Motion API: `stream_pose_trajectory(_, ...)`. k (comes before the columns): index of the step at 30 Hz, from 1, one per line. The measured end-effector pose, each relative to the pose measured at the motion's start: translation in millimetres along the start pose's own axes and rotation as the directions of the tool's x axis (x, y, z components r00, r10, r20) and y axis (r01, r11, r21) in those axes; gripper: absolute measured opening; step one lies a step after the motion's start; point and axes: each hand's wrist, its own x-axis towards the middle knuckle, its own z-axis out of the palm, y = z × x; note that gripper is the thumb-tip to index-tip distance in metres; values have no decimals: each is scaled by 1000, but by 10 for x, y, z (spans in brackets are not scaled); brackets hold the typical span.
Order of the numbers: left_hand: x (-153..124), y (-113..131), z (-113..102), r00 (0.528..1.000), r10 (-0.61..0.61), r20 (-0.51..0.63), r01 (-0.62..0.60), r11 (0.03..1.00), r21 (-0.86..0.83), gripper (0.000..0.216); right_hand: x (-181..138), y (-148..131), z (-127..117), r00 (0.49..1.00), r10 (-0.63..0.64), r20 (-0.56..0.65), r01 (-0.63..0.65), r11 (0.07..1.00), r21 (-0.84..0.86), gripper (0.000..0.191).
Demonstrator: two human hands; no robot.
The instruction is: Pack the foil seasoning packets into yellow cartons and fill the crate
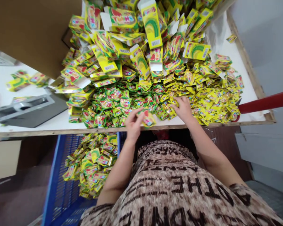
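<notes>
My left hand (133,123) is at the table's front edge, its fingers closed on a small stack of yellow-green sachets (148,119). My right hand (183,108) rests palm down on the heap of loose sachets (202,94), fingers curled into it; whether they grip any sachet I cannot tell. The heap spreads across the white table (25,124). Behind it lies a pile of yellow-green cartons (132,40), several with open flaps.
A grey tape dispenser (29,110) sits at the left of the table. A brown cardboard sheet (30,31) leans at the back left. Below the table stands a blue crate (54,185) with sachets in it. A red bar (265,102) juts in from the right.
</notes>
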Motion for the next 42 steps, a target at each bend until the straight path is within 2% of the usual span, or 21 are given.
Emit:
stream_pose_trajectory(1,-30,18,-224,995,-78,-55,76,996,-36,29,60,47,-8,998,-21,52,24,998,-55,42)
stream_pose_trajectory(3,-161,-6,-787,968,-249,-42,247,968,-38,26,119,133,-38,993,-26,116,37,995,-97,39)
stream_pose_trajectory(6,-539,-176,-1720,859,-511,-11,501,838,218,33,105,249,-113,997,30,74,-20,992,-123,36)
stream_pose_trajectory(7,-689,-252,-1996,822,-562,-95,560,764,322,33,91,279,-145,998,39,57,-31,992,-125,36)
stream_pose_trajectory(9,-959,-394,-2428,702,-583,-410,706,493,508,26,65,306,-225,998,25,49,-21,995,-98,33)
stream_pose_trajectory(11,-1127,-489,-2656,610,-504,-612,785,281,552,27,48,274,-325,1000,-1,16,2,999,-50,29)
stream_pose_trajectory(12,-1158,-508,-2682,592,-486,-642,798,245,550,27,45,235,-377,1000,-18,-3,18,999,-32,28)
stream_pose_trajectory(14,-1112,-480,-2543,616,-521,-590,782,316,537,20,52,125,-458,995,-84,59,84,996,-5,26)
stream_pose_trajectory(16,-941,-371,-2149,705,-574,-416,704,497,508,20,77,3,-473,931,-196,307,197,980,29,25)
stream_pose_trajectory(18,-692,-219,-1543,868,-489,-91,477,766,432,27,116,-94,-407,803,-243,545,269,963,34,29)
stream_pose_trajectory(20,-426,-86,-822,944,-233,234,129,912,388,20,157,-151,-287,747,-185,638,263,964,-28,35)
stream_pose_trajectory(21,-306,-46,-462,929,-91,359,-41,937,346,17,173,-166,-223,749,-139,648,241,968,-71,38)
stream_pose_trajectory(23,-119,-33,168,847,137,513,-303,918,256,20,178,-174,-119,752,-73,655,213,968,-136,41)
stream_pose_trajectory(26,9,-139,693,749,223,624,-493,816,300,31,93,-148,-83,734,-47,677,242,951,-195,36)
stream_pose_trajectory(28,15,-226,728,737,221,639,-511,801,312,31,-12,-111,-146,732,-28,681,244,944,-224,35)
stream_pose_trajectory(29,5,-260,674,758,226,612,-490,816,307,32,-63,-91,-196,740,-14,672,225,947,-228,35)
stream_pose_trajectory(33,-48,-290,310,919,242,312,-344,879,330,35,-118,-87,-362,859,26,512,41,992,-119,32)
stream_pose_trajectory(35,-54,-273,201,953,220,210,-286,881,376,34,-25,-175,-331,888,-14,460,19,1000,-7,31)
stream_pose_trajectory(37,-46,-268,180,963,190,190,-253,878,407,32,115,-315,-199,840,-140,523,115,990,80,31)
stream_pose_trajectory(39,-34,-286,209,966,156,205,-231,878,420,33,253,-461,-4,722,-243,648,251,964,82,28)
stream_pose_trajectory(42,-26,-340,253,976,73,206,-159,883,441,34,376,-591,267,588,-206,782,385,922,-47,26)
